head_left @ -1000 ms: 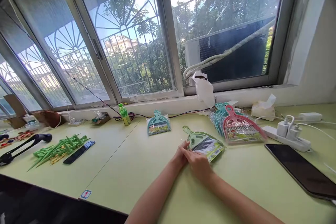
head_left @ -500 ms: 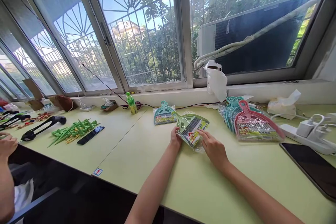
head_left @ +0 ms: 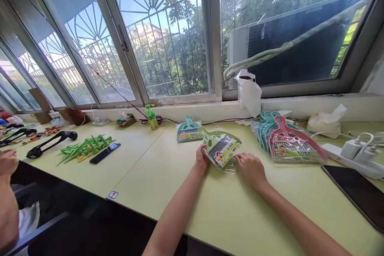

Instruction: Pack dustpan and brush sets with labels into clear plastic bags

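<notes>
A green dustpan and brush set (head_left: 221, 149) in a clear plastic bag (head_left: 230, 167) is tilted up off the table, its printed label facing me. My left hand (head_left: 202, 159) is closed around its left edge, the fingers partly hidden behind it. At the lower right, my right hand (head_left: 251, 170) has its fingers curled against the edge of the clear bag. Just behind lies a wrapped turquoise dustpan set (head_left: 188, 133). To the right, a pink dustpan set (head_left: 289, 144) leans on several turquoise dustpan sets (head_left: 261, 130).
A power strip (head_left: 339, 155) and a large phone (head_left: 354, 192) lie at the right. On the left are green pointed pieces (head_left: 85, 147), another phone (head_left: 105, 153) and a black headband-like device (head_left: 52, 144). A green bottle (head_left: 151, 117) stands near the window. Another person's hand (head_left: 7, 163) shows far left.
My hands drew the green dustpan set nearer and tilted it up, label facing me. My right hand moved from its front to the bag's lower right edge. The view swung left.
</notes>
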Demonstrator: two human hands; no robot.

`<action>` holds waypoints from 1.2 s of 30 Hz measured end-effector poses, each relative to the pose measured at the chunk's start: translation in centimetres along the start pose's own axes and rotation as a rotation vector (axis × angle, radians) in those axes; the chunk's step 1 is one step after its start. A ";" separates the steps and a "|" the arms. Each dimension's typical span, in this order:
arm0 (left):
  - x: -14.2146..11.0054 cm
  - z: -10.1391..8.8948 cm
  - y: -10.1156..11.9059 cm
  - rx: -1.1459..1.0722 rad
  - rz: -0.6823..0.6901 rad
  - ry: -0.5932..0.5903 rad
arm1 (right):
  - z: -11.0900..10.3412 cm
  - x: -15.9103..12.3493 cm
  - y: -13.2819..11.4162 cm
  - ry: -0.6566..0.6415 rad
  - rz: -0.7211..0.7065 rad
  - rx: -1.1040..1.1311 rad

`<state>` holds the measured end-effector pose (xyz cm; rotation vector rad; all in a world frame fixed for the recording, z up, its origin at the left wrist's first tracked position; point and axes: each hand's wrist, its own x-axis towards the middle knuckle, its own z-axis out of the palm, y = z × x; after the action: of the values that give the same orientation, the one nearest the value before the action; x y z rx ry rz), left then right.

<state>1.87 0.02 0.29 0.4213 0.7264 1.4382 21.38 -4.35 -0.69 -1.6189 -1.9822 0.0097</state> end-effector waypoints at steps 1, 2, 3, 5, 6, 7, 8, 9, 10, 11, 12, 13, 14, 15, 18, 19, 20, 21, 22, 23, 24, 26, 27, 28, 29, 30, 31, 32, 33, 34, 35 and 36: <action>0.0 0.0 0.0 0.023 -0.010 0.000 | 0.0 0.1 0.1 -0.028 0.030 0.022; -0.1 0.1 0.0 0.046 -0.020 -0.002 | 0.0 0.2 0.3 -0.057 0.066 0.042; -0.1 0.1 0.0 0.070 -0.029 -0.006 | -0.1 0.3 0.4 -0.087 0.103 0.056; -0.2 0.2 -0.1 0.106 -0.038 -0.009 | -0.2 0.5 0.5 -0.139 0.163 0.073; -0.2 0.2 -0.1 0.119 -0.039 -0.011 | -0.2 0.6 0.6 -0.157 0.181 0.089; -0.2 0.2 -0.1 0.126 -0.039 -0.015 | -0.3 0.7 0.6 -0.170 0.194 0.123; -0.2 0.3 -0.1 0.128 -0.036 -0.015 | -0.3 0.8 0.7 -0.179 0.209 0.189; -0.2 0.2 -0.1 0.125 -0.033 -0.012 | -0.2 0.8 0.7 -0.182 0.235 0.290; -0.2 0.2 -0.1 0.118 -0.028 -0.009 | -0.1 0.9 0.8 -0.181 0.270 0.422; -0.2 0.2 0.0 0.107 -0.020 -0.005 | 0.1 0.9 0.9 -0.178 0.313 0.571; -0.2 0.2 0.0 0.089 -0.009 -0.001 | 0.3 0.9 0.9 -0.175 0.356 0.719; -0.2 0.2 0.1 0.068 0.002 0.001 | 0.5 1.0 1.0 -0.170 0.395 0.853; -0.2 0.2 0.1 0.046 0.011 -0.001 | 0.7 1.0 1.0 -0.168 0.422 0.961; -0.3 0.2 0.2 0.027 0.015 -0.009 | 0.9 1.1 1.1 -0.170 0.433 1.043; -0.4 0.4 0.2 0.010 -0.012 -0.062 | 1.5 1.4 1.2 -0.180 0.420 1.195; -0.5 0.5 0.1 0.020 -0.026 -0.082 | 1.5 1.4 1.2 -0.172 0.420 1.221; -0.5 0.6 0.0 0.036 -0.040 -0.096 | 1.6 1.5 1.3 -0.156 0.423 1.234; -0.5 0.6 0.0 0.053 -0.049 -0.101 | 1.6 1.5 1.3 -0.133 0.428 1.237; -0.5 0.7 -0.1 0.068 -0.055 -0.097 | 1.5 1.5 1.4 -0.111 0.437 1.232; -0.5 0.8 -0.1 0.077 -0.056 -0.083 | 1.5 1.5 1.4 -0.095 0.449 1.226; -0.4 0.8 -0.2 0.082 -0.057 -0.067 | 1.3 1.5 1.4 -0.087 0.463 1.225; -0.2 0.9 -0.2 0.078 -0.046 -0.041 | 1.1 1.4 1.3 -0.094 0.508 1.253; 0.0 0.9 -0.1 0.077 -0.036 -0.032 | 1.0 1.3 1.2 -0.100 0.538 1.281; 0.1 0.8 0.0 0.084 -0.030 -0.027 | 0.8 1.3 1.1 -0.106 0.568 1.313; 0.2 0.7 0.0 0.096 -0.025 -0.024 | 0.7 1.2 1.0 -0.112 0.593 1.346; 0.4 0.6 0.1 0.116 -0.025 -0.022 | 0.7 1.2 0.9 -0.123 0.608 1.380; 0.5 0.4 0.2 0.142 -0.031 -0.019 | 0.7 1.3 0.9 -0.134 0.611 1.410; 0.6 0.3 0.2 0.171 -0.041 -0.017 | 0.7 1.3 0.9 -0.144 0.603 1.437; 0.6 0.2 0.2 0.200 -0.051 -0.019 | 0.8 1.4 0.9 -0.148 0.586 1.457; 0.6 0.2 0.1 0.226 -0.062 -0.023 | 0.9 1.4 1.1 -0.140 0.573 1.466; 0.5 0.1 -0.1 0.249 -0.075 -0.033 | 1.1 1.5 1.3 -0.118 0.569 1.466; 0.5 0.2 -0.4 0.269 -0.089 -0.047 | 1.3 1.5 1.5 -0.085 0.581 1.459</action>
<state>2.29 0.45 0.06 0.6205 0.8929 1.2471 22.00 -2.14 -1.66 -1.0170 -0.8784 1.3791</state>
